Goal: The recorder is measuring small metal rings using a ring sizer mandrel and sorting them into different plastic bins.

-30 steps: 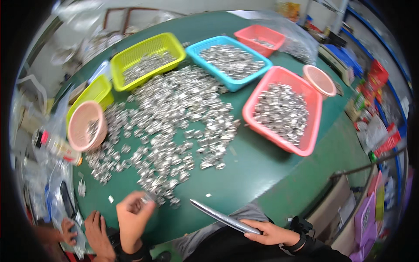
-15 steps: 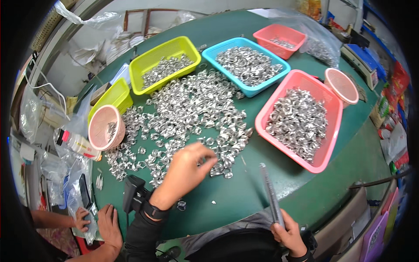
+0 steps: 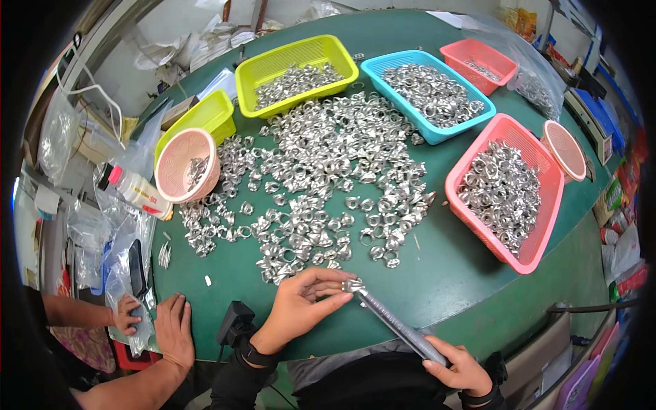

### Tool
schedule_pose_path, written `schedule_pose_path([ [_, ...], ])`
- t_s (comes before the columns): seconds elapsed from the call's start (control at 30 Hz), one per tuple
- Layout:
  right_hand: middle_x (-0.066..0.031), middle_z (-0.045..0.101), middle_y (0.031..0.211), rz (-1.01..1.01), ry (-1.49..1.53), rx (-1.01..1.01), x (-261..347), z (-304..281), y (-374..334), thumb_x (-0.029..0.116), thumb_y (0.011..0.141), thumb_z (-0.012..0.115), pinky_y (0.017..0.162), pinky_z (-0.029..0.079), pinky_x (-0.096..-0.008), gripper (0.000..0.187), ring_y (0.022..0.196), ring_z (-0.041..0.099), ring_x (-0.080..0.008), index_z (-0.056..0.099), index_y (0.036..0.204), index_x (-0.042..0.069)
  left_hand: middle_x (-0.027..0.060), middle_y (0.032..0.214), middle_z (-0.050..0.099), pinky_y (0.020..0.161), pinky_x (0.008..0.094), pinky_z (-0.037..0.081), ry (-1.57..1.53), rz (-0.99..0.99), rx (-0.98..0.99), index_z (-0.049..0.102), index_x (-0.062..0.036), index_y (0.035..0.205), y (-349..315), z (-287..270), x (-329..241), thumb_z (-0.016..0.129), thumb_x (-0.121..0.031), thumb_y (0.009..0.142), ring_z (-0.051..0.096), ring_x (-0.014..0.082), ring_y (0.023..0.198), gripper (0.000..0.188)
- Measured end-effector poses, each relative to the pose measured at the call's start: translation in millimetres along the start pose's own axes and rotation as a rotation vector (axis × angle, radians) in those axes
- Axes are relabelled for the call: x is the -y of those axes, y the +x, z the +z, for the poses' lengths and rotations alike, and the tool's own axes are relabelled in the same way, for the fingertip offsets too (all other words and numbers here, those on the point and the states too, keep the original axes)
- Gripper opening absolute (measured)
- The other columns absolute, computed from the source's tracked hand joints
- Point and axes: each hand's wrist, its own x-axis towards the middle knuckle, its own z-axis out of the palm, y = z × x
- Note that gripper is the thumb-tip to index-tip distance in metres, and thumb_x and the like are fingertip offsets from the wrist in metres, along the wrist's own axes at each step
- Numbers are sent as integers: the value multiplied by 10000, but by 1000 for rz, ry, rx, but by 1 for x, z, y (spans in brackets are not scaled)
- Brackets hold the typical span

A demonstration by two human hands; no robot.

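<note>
In my right hand [image 3: 458,367] is the thick end of a grey tapered ring mandrel [image 3: 400,326], which slants up and left across the near edge of the table. My left hand [image 3: 303,309] pinches a small silver ring [image 3: 353,285] between thumb and fingers, right at the mandrel's thin tip. Whether the ring is around the tip or only against it, I cannot tell. Just beyond my hands spreads a loose pile of silver metal rings [image 3: 335,154] on the green table [image 3: 410,287].
Rings fill a pink basket [image 3: 454,198] at the right, a blue basket [image 3: 437,134] and a yellow-green basket [image 3: 348,58] behind. A small round pink basket [image 3: 164,171] and a white bottle [image 3: 140,193] stand left. Another person's hands [image 3: 174,331] rest at the left table edge.
My left hand has come back from the pile toward me, now with a ring. The mandrel has tilted left, its tip meeting that hand. The whole view has shifted slightly.
</note>
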Motion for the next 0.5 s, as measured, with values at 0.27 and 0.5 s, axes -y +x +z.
schedule_pose_path([
  [0.27, -122, 547, 842, -23, -79, 108, 21, 15, 14, 56, 719, 523, 598, 422, -227, 393, 631, 538, -151, 404, 1092, 15, 117, 882, 490, 774, 337, 422, -217, 172, -72, 462, 66, 974, -27, -19, 13, 568, 108, 625, 521, 252, 851, 368],
  [0.5, -112, 528, 770, -108, -155, 85, 25, 26, 18, 55, 687, 544, 570, 400, -234, 382, 574, 487, -155, 428, 1034, -54, 147, 884, 502, 753, 344, 430, -515, 110, -147, 397, 24, 1054, -42, -27, 14, 594, 84, 611, 527, 258, 841, 488],
])
